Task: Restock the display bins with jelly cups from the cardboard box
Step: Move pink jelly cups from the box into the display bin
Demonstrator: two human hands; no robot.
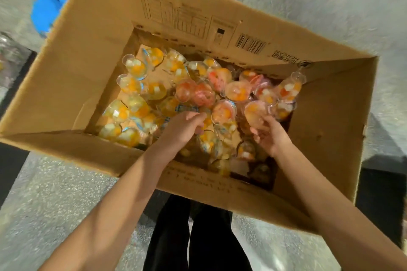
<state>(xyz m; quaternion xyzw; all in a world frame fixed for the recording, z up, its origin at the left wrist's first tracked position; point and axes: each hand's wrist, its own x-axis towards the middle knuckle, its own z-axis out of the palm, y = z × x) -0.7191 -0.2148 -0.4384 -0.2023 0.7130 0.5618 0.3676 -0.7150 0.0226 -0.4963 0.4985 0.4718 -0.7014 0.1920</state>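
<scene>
We are at the gathering step: both hands reach into the open brown cardboard box [220, 28], where clear plastic jelly cups [154, 86] lie loosely heaped. Our left hand [182, 127] curls into cups at 6 o'clock; our right hand [269, 134] grips one pinkish cup [255, 113]. Next, lift them to the bins, which are unseen.

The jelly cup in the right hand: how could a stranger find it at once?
Look into the open cardboard box on the floor. Near its right side, the right hand grips one jelly cup. It alone is raised in fingers, with pale orange fruit inside; the others lie loose.
</scene>
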